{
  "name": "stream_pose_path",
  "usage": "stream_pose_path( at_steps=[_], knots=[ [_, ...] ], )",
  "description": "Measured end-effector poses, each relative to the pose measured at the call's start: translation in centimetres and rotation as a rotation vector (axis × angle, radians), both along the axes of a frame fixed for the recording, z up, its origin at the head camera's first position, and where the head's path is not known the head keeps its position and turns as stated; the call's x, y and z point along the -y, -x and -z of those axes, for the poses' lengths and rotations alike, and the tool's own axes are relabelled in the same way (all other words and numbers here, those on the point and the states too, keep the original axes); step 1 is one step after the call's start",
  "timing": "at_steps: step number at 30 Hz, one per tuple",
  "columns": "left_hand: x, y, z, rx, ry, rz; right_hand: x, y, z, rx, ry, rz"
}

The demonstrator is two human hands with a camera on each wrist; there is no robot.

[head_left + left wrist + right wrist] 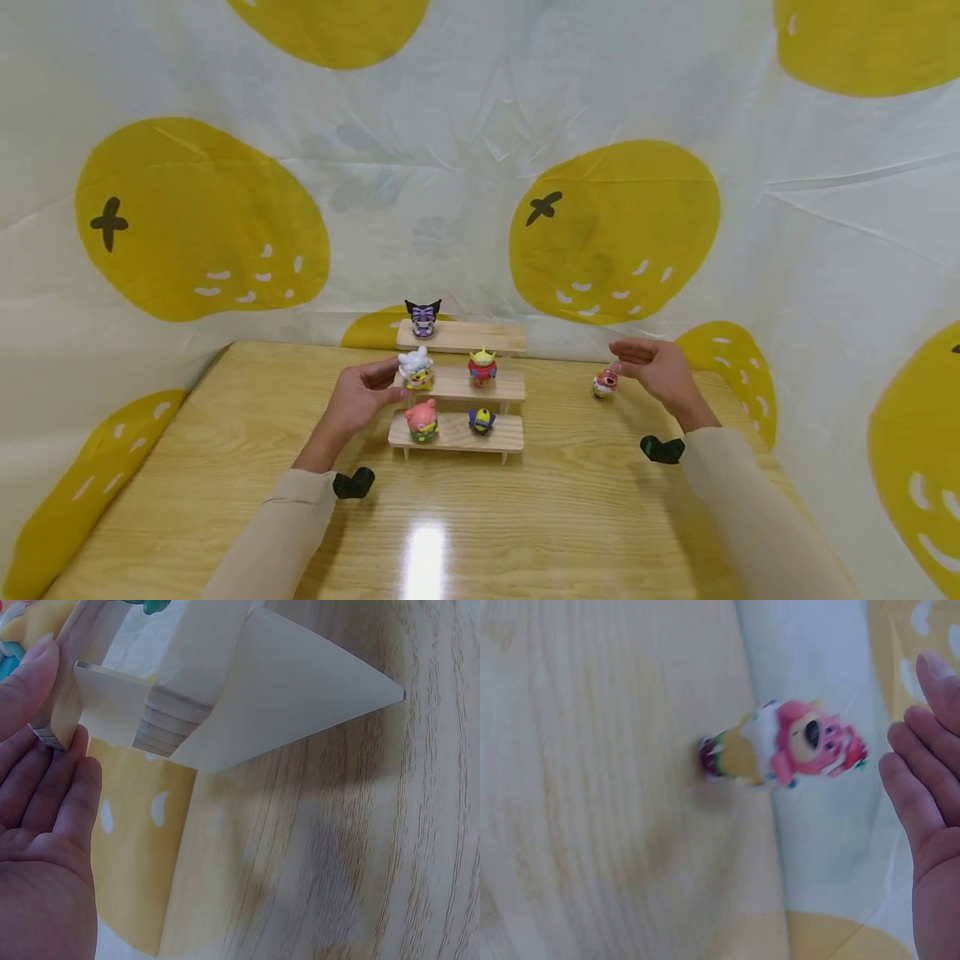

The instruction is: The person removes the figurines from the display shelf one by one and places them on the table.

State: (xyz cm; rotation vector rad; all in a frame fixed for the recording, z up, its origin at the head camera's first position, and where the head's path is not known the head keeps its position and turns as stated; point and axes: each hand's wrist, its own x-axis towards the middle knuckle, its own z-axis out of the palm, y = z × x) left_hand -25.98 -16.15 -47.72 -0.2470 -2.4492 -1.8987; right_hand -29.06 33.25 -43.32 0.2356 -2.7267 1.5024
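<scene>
My left hand (358, 400) is at the left end of the middle shelf (453, 382). Its thumb (28, 679) lies against a yellow figurine in a white hood (416, 369), with the fingers behind the board end, so it holds the figurine there. On the table to the right stands a pink bear figurine (802, 746) with a strawberry on its head. Near it hovers my right hand (660, 377), fingers extended. The right wrist view shows a gap between these fingers (919, 776) and the bear; both appear somewhat blurred.
The stepped wooden stand also bears a black-and-purple figurine (423, 319) on top, a red-clad alien (482, 367) mid-level, and a pink figurine (422, 422) and a yellow-and-blue one (482, 421) below. Behind the wooden table (570, 517) hangs a fruit-printed cloth (442, 167).
</scene>
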Motion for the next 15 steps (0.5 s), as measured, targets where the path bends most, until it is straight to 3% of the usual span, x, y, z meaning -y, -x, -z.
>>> stream_pose_path(
  at_steps=[15],
  knots=[
    [0.1, 0.1, 0.2, -0.058, 0.01, 0.018, 2.8, 0.0, -2.7, 0.033, 0.096, -0.107]
  ],
)
